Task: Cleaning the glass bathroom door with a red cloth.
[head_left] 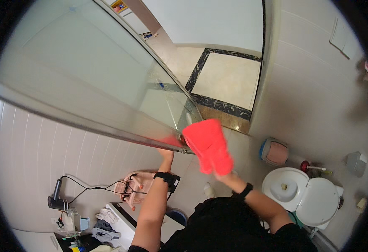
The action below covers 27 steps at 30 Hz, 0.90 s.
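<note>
1. So the right hand [223, 176] is at the bottom of a bright red cloth [209, 143]. The cloth hides most of the fingers, so I can't tell how tightly they're curled or whether it's gripped or just draped over them.

2. The cloth is up by the free end of a big frosted glass door [87, 63], overlapping its metal edge in this view. Can't tell if they're actually touching. There's a reddish patch showing in the glass right next to it.

3. Left hand [166, 154] is up at the door's lower metal frame. The fingers go out of sight behind it, so no idea how open they are or if they've got hold of it.

4. Both wrists have black bands; the left one has a boxy black piece on it.

5. Left side: pink stool [138, 187] beside the left forearm, dark hair dryer [57, 203] with a looping cord, plus a pile of clothes [106, 229].

6. Right side: white toilet [271, 185] with its lid up, a red plunger [305, 166] next to it and a pink-and-blue bin [275, 151] near the wall.
</note>
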### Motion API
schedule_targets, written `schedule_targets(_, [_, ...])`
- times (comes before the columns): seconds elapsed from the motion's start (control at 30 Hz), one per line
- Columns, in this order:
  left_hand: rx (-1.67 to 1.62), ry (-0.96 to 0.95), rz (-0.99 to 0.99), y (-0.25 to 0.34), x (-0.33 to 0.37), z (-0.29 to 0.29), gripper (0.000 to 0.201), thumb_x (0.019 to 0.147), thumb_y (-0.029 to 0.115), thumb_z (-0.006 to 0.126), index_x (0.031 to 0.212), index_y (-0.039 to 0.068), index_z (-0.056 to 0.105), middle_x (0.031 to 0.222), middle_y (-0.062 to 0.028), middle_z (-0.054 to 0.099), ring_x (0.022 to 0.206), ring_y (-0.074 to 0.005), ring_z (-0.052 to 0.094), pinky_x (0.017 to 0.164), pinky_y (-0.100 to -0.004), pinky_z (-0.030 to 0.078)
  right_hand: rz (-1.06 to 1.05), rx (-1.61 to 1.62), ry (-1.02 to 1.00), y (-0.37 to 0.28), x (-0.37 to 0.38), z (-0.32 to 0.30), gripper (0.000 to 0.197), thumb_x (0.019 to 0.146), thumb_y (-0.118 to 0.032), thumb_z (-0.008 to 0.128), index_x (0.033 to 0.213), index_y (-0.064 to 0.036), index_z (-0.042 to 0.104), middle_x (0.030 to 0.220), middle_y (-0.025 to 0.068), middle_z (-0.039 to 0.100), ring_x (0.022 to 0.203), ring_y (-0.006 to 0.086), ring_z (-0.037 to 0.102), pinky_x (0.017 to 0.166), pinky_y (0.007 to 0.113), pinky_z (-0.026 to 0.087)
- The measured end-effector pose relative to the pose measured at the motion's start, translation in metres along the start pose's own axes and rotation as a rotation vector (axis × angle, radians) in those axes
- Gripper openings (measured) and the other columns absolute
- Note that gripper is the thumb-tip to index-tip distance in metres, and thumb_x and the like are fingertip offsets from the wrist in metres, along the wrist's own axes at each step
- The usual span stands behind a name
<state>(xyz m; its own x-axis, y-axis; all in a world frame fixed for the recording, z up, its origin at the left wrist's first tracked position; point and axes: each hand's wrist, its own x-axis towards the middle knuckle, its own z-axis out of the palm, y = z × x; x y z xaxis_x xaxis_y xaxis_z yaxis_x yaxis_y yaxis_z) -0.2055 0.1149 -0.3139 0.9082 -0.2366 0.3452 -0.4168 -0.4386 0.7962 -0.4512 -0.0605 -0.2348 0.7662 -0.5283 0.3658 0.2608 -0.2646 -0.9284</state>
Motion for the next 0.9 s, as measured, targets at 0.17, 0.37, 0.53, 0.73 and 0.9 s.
schedule_targets(0.17, [-0.035, 0.003, -0.016, 0.004, -0.006, 0.001, 0.035, 0.078, 0.027, 0.065, 0.101, 0.001, 0.060, 0.104, -0.0153, 0.062, 0.094, -0.0277, 0.058, 0.083, -0.0381, 0.044, 0.320, 0.212, 0.371, 0.014, 0.019, -0.056, 0.031, 0.091, -0.022, 0.054, 0.114, -0.0007, 0.053, 0.103, 0.0129, 0.062, 0.097, 0.0272, 0.058, 0.084, 0.037, 0.044])
schedule_targets(0.37, [-0.101, -0.053, -0.003, 0.026, 0.001, -0.001, 0.037, 0.077, 0.024, 0.065, 0.105, 0.000, 0.058, 0.110, -0.0152, 0.059, 0.100, -0.0269, 0.055, 0.088, -0.0374, 0.041, 0.391, 0.143, 0.222, 0.061, 0.000, 0.005, 0.033, 0.091, -0.024, 0.055, 0.115, -0.0013, 0.053, 0.104, 0.0106, 0.061, 0.093, 0.0204, 0.057, 0.082, 0.033, 0.044])
schedule_targets(0.53, [-0.176, -0.065, 0.073, 0.052, 0.003, 0.014, 0.037, 0.077, 0.021, 0.065, 0.107, 0.001, 0.057, 0.110, -0.0152, 0.058, 0.103, -0.0266, 0.053, 0.090, -0.0373, 0.040, 0.481, 0.289, 0.117, 0.028, 0.002, 0.060, 0.039, 0.090, -0.022, 0.058, 0.120, 0.0016, 0.048, 0.117, 0.0079, 0.055, 0.110, 0.0189, 0.050, 0.095, 0.032, 0.037])
schedule_targets(0.73, [-0.146, -0.104, -0.292, 0.070, 0.017, 0.035, 0.045, 0.089, 0.038, 0.049, 0.110, -0.002, 0.050, 0.096, -0.0171, 0.060, 0.081, -0.0282, 0.059, 0.071, -0.0382, 0.046, 0.559, 0.710, 0.494, -0.017, 0.018, 0.061, 0.035, 0.091, -0.025, 0.056, 0.116, -0.0026, 0.051, 0.109, 0.0089, 0.057, 0.099, 0.0162, 0.056, 0.083, 0.030, 0.047])
schedule_targets(0.9, [-0.149, -0.619, -0.510, 0.160, 0.009, 0.034, 0.075, 0.090, 0.063, 0.023, 0.107, -0.007, 0.044, 0.081, -0.0199, 0.057, 0.069, -0.0255, 0.057, 0.058, -0.0352, 0.045, 0.368, 0.891, 0.686, -0.079, 0.027, -0.004, 0.047, 0.091, -0.030, 0.056, 0.125, -0.0013, 0.041, 0.123, 0.0108, 0.050, 0.109, 0.0221, 0.052, 0.091, 0.037, 0.044])
